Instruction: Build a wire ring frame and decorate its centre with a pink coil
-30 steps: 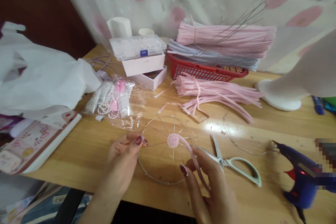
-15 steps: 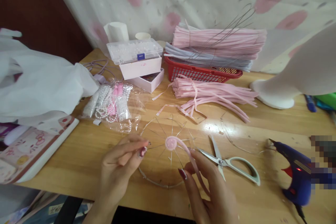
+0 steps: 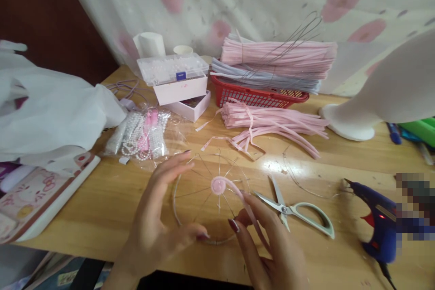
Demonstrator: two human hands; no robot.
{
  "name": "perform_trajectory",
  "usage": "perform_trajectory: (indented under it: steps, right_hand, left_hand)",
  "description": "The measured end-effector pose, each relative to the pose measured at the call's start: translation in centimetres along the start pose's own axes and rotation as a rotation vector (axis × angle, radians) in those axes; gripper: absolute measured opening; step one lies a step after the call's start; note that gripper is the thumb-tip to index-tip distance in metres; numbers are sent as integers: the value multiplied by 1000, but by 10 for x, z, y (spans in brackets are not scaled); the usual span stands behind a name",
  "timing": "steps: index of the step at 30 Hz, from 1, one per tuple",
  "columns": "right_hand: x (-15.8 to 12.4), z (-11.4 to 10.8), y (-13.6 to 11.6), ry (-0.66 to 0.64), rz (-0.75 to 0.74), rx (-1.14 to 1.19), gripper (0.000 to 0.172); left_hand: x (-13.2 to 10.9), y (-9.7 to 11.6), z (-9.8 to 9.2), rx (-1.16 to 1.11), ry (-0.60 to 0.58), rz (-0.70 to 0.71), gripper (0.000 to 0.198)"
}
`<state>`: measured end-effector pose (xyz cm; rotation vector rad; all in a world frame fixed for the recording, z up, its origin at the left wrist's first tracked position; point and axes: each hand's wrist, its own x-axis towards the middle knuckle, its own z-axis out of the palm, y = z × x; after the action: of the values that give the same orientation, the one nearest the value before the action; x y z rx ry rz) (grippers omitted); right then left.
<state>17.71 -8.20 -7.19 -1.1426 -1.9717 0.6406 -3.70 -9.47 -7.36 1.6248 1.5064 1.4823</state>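
A round wire frame with thin spokes stands in front of me. At its middle a pink pipe cleaner is coiled into a small disc, and its loose tail runs to the right. My right hand is closed, with that tail lying across its fingers. A spoke reaches the pinch of its thumb and fingertip. My left hand is open around the left side of the frame, thumb low and fingers high. Whether it touches the rim I cannot tell. Just right of my right hand lie open scissors.
A blue glue gun with a red light stands at right. Behind are a pink pipe cleaner bundle, a red basket, stacked boxes, bagged beads and a white stand. A white plastic bag is at left.
My left hand has let go of its pinch at a spoke and spread its fingers, thumb moving down toward the rim. My right hand keeps its grip. The view has shifted slightly.
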Motion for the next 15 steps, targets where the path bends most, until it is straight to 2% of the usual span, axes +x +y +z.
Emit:
perform_trajectory:
  steps: [1,2,6,11,15]
  right_hand:
    - [0,0,0,5,-2,-11,34]
    - [1,-1,-1,13,-1,-28,31]
    - [3,-4,1,70,16,-73,27]
    - [5,-10,3,96,-34,-87,25]
    - [4,-12,3,165,18,-93,19]
  left_hand:
    - [2,2,0,61,-83,24,79]
    - [5,4,0,124,-145,46,85]
    - [12,8,1,317,-225,119,81]
    - [16,14,3,335,-273,62,80]
    - [15,18,5,326,-265,77,77]
